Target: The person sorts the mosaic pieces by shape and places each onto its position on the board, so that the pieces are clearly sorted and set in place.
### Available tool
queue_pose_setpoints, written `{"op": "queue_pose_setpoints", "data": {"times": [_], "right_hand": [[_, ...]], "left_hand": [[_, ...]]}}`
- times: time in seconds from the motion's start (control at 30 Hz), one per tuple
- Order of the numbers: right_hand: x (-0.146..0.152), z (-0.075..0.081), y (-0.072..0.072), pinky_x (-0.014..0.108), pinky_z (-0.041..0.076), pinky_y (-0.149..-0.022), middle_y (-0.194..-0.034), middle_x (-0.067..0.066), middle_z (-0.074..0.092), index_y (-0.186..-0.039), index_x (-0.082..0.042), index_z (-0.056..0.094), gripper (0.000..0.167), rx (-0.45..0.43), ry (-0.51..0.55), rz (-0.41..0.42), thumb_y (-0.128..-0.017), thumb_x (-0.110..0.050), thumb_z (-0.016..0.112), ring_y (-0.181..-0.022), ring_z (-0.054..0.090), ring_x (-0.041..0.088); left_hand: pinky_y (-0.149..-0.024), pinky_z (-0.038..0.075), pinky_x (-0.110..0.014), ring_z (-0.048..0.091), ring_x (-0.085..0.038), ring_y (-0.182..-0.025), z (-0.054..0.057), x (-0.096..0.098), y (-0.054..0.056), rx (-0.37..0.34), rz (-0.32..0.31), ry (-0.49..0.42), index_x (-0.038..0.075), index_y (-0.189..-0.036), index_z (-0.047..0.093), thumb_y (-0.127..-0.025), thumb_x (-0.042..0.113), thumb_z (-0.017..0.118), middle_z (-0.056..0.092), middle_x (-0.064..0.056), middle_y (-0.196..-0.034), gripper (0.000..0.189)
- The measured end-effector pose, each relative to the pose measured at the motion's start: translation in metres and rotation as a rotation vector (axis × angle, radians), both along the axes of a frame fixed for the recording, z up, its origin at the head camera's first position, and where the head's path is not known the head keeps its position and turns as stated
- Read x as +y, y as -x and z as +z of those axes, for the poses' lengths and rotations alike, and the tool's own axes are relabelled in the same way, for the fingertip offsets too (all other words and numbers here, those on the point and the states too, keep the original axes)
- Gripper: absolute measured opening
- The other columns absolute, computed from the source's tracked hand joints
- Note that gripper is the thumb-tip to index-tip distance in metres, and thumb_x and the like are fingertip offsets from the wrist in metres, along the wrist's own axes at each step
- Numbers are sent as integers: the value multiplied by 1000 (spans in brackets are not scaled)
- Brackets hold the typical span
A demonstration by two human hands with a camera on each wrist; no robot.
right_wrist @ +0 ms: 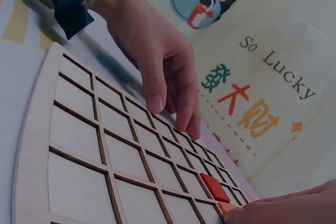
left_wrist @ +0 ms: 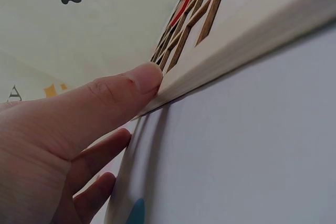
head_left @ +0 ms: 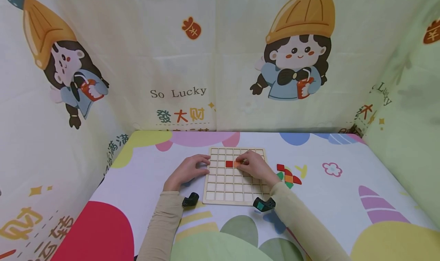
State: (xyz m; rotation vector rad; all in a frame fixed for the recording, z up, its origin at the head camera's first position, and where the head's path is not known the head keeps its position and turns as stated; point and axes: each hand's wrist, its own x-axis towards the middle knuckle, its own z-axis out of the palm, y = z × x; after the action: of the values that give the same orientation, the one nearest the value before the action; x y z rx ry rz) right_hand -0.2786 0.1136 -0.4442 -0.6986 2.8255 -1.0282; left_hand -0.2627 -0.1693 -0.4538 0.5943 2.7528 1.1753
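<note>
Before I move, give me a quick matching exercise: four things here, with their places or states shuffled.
1. left hand
2. right hand
3. red tile between the hands
4. loose pieces

A. on the table, right of the board
B. pinching an orange piece
C. touching the board's left edge
D. on the board, just left of the orange piece

Pairs: 1-C, 2-B, 3-D, 4-A

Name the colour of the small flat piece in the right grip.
Orange; the small piece shows best in the head view.
</note>
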Motion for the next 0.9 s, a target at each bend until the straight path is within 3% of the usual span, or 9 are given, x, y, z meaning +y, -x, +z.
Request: {"op": "queue_pose_setpoints", "data": {"times": [0.3,0.53,0.9], "right_hand": [[0,-2,0,35,50,-76,-98,4,61,-110,-6,73,21,24,11,12,-90,-13,71,-85,54,19],[5,-1,-2,38,54,-84,-102,3,62,-114,-8,71,27,-6,34,-17,-90,-18,72,-91,60,19],[41,10,-16,36,55,-79,-112,6,64,-119,-8,69,29,3,98,-56,-92,-19,69,-93,63,20]], "left_hand": [[-114,33,-44,44,-25,-134,0,-1,-1,33,-19,-6,8,-111,71,-85,17,77,58,-3,-137,28],[-114,33,-43,45,-26,-134,0,0,0,43,-26,-2,7,-111,71,-85,17,77,58,-3,-137,29],[-114,32,-42,45,-25,-134,-2,-1,1,41,-18,1,8,-111,71,-85,17,77,58,-3,-137,29]]}}
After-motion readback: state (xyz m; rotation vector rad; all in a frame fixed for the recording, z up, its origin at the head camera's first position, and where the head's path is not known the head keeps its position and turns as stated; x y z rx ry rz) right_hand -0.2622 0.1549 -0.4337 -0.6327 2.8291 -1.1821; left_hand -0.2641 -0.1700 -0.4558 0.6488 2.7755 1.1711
